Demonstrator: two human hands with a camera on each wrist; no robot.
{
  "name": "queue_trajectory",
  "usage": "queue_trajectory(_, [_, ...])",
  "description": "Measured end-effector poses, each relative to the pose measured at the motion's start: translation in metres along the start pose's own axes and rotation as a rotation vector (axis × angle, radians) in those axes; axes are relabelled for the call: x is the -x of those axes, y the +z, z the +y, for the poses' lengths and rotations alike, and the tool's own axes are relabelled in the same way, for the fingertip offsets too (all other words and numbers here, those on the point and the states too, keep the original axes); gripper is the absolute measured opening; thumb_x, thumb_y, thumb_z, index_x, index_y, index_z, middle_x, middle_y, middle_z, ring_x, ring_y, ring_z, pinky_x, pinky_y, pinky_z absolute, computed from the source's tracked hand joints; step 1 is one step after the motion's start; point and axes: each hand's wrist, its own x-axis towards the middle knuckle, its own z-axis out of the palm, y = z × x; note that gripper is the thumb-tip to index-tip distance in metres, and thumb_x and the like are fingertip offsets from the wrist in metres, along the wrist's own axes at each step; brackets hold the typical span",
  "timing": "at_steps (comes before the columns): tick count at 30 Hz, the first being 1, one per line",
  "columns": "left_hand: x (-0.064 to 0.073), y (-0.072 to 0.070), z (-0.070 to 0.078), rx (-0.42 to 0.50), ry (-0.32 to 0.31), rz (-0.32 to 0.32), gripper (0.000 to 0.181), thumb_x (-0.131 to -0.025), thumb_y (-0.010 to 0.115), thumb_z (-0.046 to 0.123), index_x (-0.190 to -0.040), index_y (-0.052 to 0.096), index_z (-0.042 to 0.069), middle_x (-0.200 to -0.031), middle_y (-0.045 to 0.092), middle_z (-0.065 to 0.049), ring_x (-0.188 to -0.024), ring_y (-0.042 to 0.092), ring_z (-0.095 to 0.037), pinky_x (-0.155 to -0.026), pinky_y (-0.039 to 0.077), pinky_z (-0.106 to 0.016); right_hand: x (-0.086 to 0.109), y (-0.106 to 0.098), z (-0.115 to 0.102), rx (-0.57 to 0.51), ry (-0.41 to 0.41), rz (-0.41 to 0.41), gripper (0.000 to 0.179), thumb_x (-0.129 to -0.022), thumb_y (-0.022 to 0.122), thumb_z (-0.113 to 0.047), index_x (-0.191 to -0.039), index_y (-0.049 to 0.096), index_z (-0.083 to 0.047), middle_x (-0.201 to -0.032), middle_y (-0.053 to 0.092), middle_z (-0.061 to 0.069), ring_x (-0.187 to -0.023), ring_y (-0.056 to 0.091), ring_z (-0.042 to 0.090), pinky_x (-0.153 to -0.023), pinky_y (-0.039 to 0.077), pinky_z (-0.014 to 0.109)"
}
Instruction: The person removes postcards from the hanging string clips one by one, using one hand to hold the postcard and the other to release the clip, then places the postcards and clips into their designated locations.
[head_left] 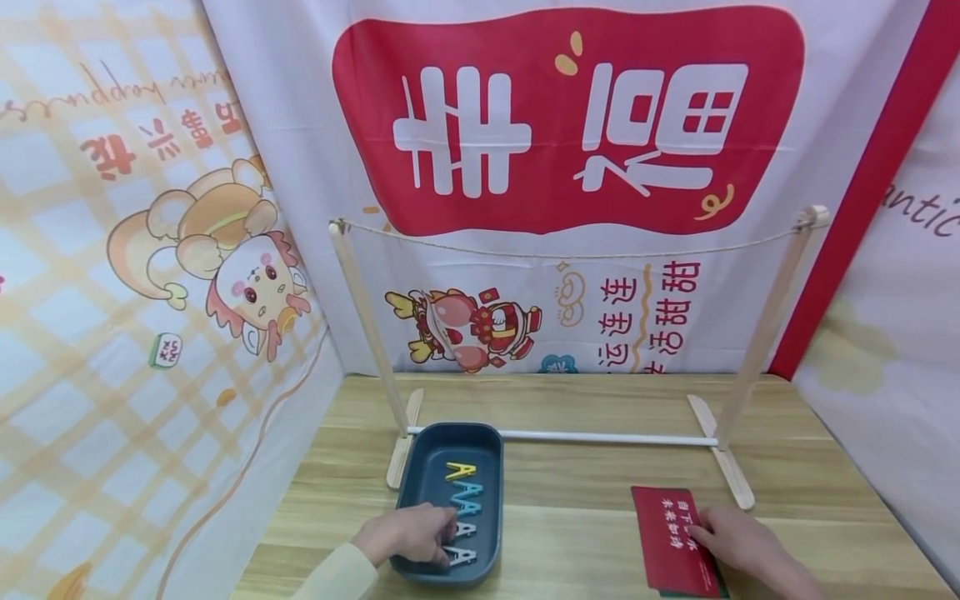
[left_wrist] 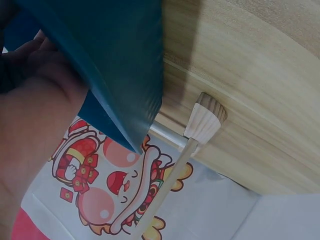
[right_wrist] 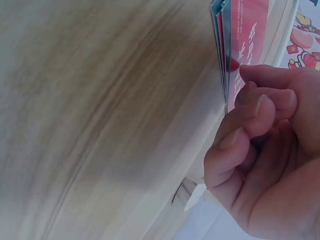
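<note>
Inside a dark blue tray (head_left: pixel 491 533) lies a column of small clothespins: a yellow one (head_left: pixel 460 472), teal ones (head_left: pixel 468 492) and pale grey ones (head_left: pixel 460 556). My left hand (head_left: pixel 420 533) reaches over the tray's left wall, fingers bent down beside the grey clothespins; whether it pinches one is hidden. The left wrist view shows mostly the tray's outer wall (left_wrist: pixel 120 60), with the fingers behind it. To the right, my right hand (head_left: pixel 738 542) holds the right edge of a red card (head_left: pixel 667 542) with white writing, on a stack of cards. Its other fingers (right_wrist: pixel 232 155) curl in.
Behind stands a wooden frame with a left post (head_left: pixel 367 325) and a right post (head_left: pixel 768 333), joined by a slack cord (head_left: pixel 525 254) on top and a white rod (head_left: pixel 600 437) below. Its feet rest on the wooden table (head_left: pixel 570 533). Printed cloth (head_left: pixel 300 100) hangs around.
</note>
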Motion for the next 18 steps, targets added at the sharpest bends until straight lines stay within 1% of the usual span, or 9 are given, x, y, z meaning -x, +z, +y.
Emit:
queue_trajectory(4, [-0.002, 0.000, 0.000, 0.005, 0.002, 0.004, 0.016, -0.090, 0.068, 0.037, -0.100, 0.063, 0.026, -0.084, 0.060, 0.011, -0.074, 0.055, -0.005, -0.068, 0.050, -0.029, -0.002, -0.001, -0.002, 0.007, -0.006, -0.015, 0.020, -0.094, 0.063, -0.025, -0.077, 0.063, -0.016, -0.063, 0.053, -0.001, -0.058, 0.047, 0.014, -0.053, 0.033, 0.026])
queue_trajectory(6, [-0.003, -0.002, 0.000, 0.000, 0.008, 0.018, 0.016, -0.092, 0.066, 0.040, -0.100, 0.064, 0.026, -0.086, 0.061, 0.012, -0.077, 0.055, -0.004, -0.071, 0.051, -0.030, -0.003, -0.002, -0.003, 0.006, -0.011, -0.020, 0.021, -0.095, 0.062, -0.025, -0.076, 0.061, -0.016, -0.063, 0.053, -0.001, -0.058, 0.047, 0.014, -0.052, 0.033, 0.025])
queue_trajectory(8, [-0.003, -0.005, 0.000, 0.009, 0.016, 0.038, 0.016, -0.093, 0.064, 0.040, -0.100, 0.065, 0.026, -0.085, 0.061, 0.012, -0.077, 0.055, -0.004, -0.071, 0.051, -0.030, -0.003, -0.003, -0.004, 0.007, -0.014, -0.010, 0.022, -0.095, 0.062, -0.026, -0.076, 0.059, -0.015, -0.063, 0.052, -0.001, -0.058, 0.046, 0.014, -0.052, 0.032, 0.025])
queue_trajectory(11, [-0.004, -0.011, 0.001, 0.049, 0.052, 0.095, 0.016, -0.094, 0.062, 0.039, -0.098, 0.065, 0.024, -0.081, 0.061, 0.012, -0.073, 0.055, -0.003, -0.067, 0.050, -0.027, -0.001, -0.004, -0.006, 0.017, -0.036, 0.038, 0.026, -0.095, 0.062, -0.027, -0.074, 0.054, -0.016, -0.062, 0.049, 0.000, -0.056, 0.043, 0.013, -0.050, 0.031, 0.024])
queue_trajectory(13, [-0.004, -0.016, 0.002, 0.101, 0.088, 0.143, 0.015, -0.095, 0.061, 0.037, -0.097, 0.064, 0.023, -0.079, 0.060, 0.013, -0.070, 0.054, -0.002, -0.063, 0.047, -0.024, -0.001, -0.007, -0.010, 0.025, -0.062, 0.074, 0.028, -0.095, 0.061, -0.028, -0.072, 0.051, -0.016, -0.061, 0.047, -0.001, -0.055, 0.042, 0.013, -0.050, 0.031, 0.025])
queue_trajectory(14, [-0.005, -0.019, 0.003, 0.125, 0.106, 0.170, 0.015, -0.095, 0.061, 0.036, -0.096, 0.064, 0.022, -0.078, 0.060, 0.013, -0.069, 0.055, -0.002, -0.062, 0.047, -0.023, -0.002, -0.009, -0.013, 0.022, -0.079, 0.084, 0.027, -0.095, 0.061, -0.028, -0.073, 0.052, -0.015, -0.061, 0.047, -0.001, -0.055, 0.042, 0.013, -0.050, 0.032, 0.026])
queue_trajectory(17, [-0.008, -0.029, 0.007, 0.193, 0.158, 0.247, 0.015, -0.096, 0.060, 0.036, -0.094, 0.064, 0.021, -0.078, 0.061, 0.012, -0.069, 0.055, -0.002, -0.061, 0.046, -0.022, -0.006, -0.017, -0.025, -0.003, -0.121, 0.086, 0.026, -0.096, 0.060, -0.026, -0.074, 0.054, -0.014, -0.061, 0.049, -0.001, -0.055, 0.044, 0.012, -0.049, 0.036, 0.026])
queue_trajectory(18, [-0.009, -0.033, 0.010, 0.233, 0.173, 0.262, 0.016, -0.097, 0.059, 0.035, -0.095, 0.064, 0.020, -0.079, 0.063, 0.010, -0.070, 0.058, -0.004, -0.062, 0.047, -0.022, -0.008, -0.021, -0.030, -0.014, -0.134, 0.084, 0.026, -0.096, 0.060, -0.026, -0.074, 0.054, -0.014, -0.061, 0.049, -0.001, -0.054, 0.045, 0.012, -0.048, 0.036, 0.026])
